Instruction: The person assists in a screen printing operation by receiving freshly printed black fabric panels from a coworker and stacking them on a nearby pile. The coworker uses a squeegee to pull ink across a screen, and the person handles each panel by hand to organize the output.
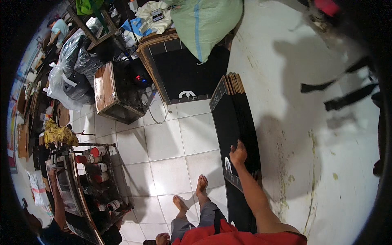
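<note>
My right hand (238,155) grips one of the long black boards (223,122) in an upright, leaning stack on my right, whose brown edges show at the top. A white emblem marks the front board's lower part. Below that stack, more black board (237,204) is visible. My left hand (162,239) is low at the bottom edge beside my grey shorts, its fingers curled by a dark item I cannot make out.
Ahead lean more black boards (183,77) under a green sack (206,20), beside a wooden box (106,87) and bagged bundles (73,69). A co-worker's hand (53,173) is at a printing rack with cans (100,167). Another person (59,28) bends far left. A pale wall (286,102) bounds my right.
</note>
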`<move>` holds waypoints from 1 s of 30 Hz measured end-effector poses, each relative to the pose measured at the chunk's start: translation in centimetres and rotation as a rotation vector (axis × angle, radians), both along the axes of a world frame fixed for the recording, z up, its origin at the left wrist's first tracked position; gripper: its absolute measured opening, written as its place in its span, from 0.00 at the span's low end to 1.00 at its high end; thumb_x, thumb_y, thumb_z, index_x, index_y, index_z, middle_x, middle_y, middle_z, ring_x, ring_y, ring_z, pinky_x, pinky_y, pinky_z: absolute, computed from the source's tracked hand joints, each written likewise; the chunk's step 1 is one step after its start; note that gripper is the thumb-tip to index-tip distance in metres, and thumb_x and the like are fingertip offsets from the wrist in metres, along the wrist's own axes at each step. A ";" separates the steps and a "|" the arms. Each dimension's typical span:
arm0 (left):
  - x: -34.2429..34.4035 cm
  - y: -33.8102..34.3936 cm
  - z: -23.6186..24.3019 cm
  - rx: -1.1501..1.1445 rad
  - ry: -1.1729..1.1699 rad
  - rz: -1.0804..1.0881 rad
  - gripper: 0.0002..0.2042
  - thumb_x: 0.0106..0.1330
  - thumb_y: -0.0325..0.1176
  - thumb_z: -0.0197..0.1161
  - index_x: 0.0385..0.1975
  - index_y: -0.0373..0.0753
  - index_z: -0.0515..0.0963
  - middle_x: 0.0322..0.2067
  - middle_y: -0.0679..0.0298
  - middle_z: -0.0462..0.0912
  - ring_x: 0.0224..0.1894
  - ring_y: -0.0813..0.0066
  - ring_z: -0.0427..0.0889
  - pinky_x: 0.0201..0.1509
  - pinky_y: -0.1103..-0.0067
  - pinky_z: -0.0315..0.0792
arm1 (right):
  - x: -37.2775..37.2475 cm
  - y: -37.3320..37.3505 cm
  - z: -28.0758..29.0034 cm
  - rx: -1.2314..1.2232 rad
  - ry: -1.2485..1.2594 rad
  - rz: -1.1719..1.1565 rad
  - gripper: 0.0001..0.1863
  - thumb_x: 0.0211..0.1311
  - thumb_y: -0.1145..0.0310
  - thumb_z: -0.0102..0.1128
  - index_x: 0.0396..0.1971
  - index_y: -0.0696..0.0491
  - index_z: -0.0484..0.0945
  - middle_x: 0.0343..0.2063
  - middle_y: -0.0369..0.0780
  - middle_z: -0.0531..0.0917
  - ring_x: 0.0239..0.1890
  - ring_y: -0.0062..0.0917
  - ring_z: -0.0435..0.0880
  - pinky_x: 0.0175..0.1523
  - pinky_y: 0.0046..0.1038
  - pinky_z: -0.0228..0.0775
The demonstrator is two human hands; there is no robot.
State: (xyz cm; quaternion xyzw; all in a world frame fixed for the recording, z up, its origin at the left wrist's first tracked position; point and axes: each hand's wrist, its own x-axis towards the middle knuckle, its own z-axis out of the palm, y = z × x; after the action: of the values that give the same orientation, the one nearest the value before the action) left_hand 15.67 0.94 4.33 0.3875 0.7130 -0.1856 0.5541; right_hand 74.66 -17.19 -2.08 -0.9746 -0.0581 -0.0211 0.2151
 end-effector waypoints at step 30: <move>-25.3 6.4 -5.5 0.124 -0.204 -0.043 0.10 0.55 0.35 0.60 0.34 0.37 0.76 0.23 0.64 0.79 0.24 0.74 0.78 0.25 0.78 0.68 | -47.5 -13.0 -1.7 -0.034 0.730 0.132 0.17 0.39 0.61 0.61 0.32 0.55 0.79 0.35 0.48 0.80 0.41 0.39 0.79 0.47 0.35 0.70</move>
State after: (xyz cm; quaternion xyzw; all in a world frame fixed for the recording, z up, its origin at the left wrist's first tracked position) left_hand -9.66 7.32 -1.15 0.4531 0.6547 -0.1127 0.5944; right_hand 27.12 -30.15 -3.79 -0.9156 -0.0408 0.3427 0.2064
